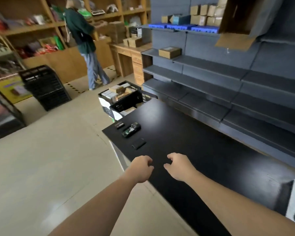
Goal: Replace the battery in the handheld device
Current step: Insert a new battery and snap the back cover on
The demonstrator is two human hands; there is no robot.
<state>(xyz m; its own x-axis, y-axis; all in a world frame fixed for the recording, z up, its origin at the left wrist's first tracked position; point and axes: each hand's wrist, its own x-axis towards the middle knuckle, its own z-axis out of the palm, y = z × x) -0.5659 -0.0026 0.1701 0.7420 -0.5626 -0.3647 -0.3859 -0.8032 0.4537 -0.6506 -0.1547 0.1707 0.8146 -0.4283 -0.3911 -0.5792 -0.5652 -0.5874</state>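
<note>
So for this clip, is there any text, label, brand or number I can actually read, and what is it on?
None is legible.
Black crate: white lettering near its top edge, too blurred to read.
Small black battery: faint pale print, too small to read.
Handheld device: no readable marking.
Boxes on the grey shelves: labels blurred.

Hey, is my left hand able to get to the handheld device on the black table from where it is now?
Probably yes. The left hand is empty, and only a small flat black piece lies between it and the device.
</note>
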